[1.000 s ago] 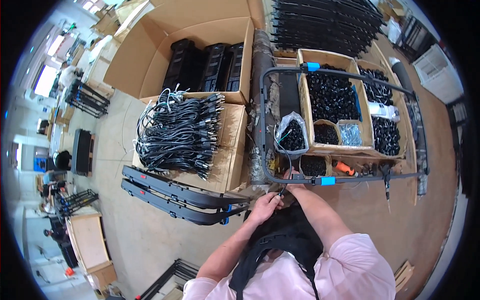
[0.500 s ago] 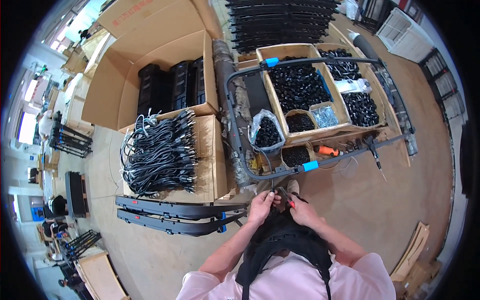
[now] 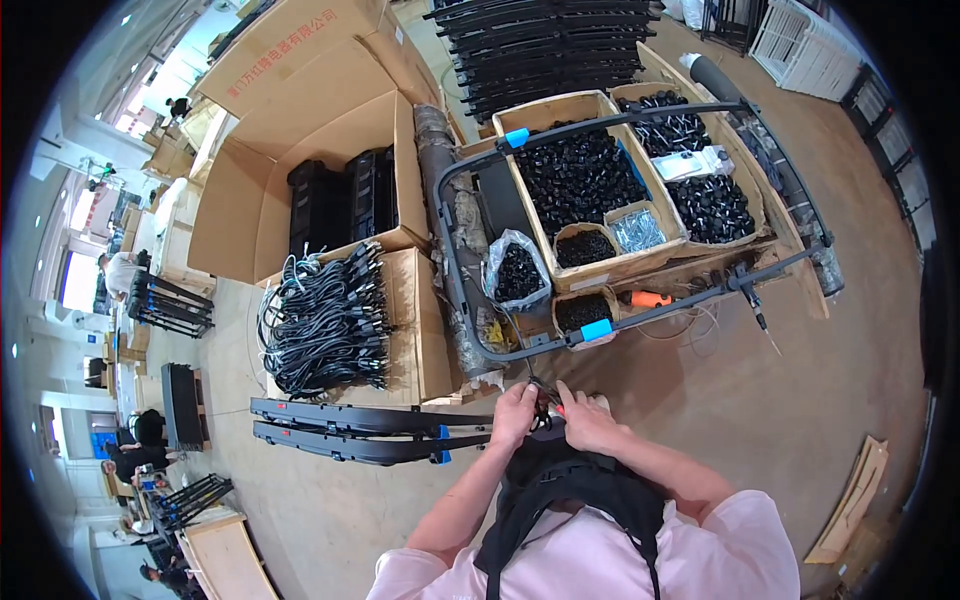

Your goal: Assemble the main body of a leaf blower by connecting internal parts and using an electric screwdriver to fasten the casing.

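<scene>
a: head view, going left to right: what's the left hand (image 3: 515, 413) doing?

b: its fingers are curled and pinched on a small dark part (image 3: 541, 412), held close to the chest just below the grey tube frame (image 3: 455, 290).

a: and the right hand (image 3: 588, 420)?

b: pressed in from the other side, fingertips pinching the same part. a bit of red shows between the hands, too small to make out.

a: how will it handle?

b: my guess is light and rigid, easy to fumble because it's tiny. best held by its edges with fingertips, one hand steadying.

a: anything nearby?

b: bundled black cables (image 3: 325, 320) on a cardboard box at left, wooden bins of black pieces (image 3: 580, 180) at right.
</scene>
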`<action>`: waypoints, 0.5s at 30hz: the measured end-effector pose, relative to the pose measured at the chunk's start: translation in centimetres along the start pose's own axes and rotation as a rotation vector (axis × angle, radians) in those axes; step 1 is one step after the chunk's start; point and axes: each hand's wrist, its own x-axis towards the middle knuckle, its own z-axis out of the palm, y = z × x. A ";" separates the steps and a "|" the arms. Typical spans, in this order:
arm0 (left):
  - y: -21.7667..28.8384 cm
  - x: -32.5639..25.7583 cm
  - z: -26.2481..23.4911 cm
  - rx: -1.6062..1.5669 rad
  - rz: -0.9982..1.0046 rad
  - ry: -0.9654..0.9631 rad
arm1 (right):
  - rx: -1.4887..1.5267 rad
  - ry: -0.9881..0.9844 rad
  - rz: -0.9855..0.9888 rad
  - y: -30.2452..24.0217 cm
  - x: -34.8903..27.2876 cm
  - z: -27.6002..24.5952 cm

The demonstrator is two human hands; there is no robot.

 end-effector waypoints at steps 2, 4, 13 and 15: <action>0.0 0.0 0.3 0.145 0.046 0.087 | -0.009 -0.001 -0.013 0.2 0.2 0.1; -0.2 -0.1 0.7 0.096 0.073 0.108 | -0.019 -0.005 -0.030 0.4 0.0 -0.2; 0.1 -0.7 1.7 -0.028 0.179 0.149 | 0.052 0.111 -0.163 1.3 -1.9 -2.0; 0.1 -0.6 1.2 -0.086 0.162 0.113 | 0.051 0.084 -0.155 1.3 -1.7 -1.5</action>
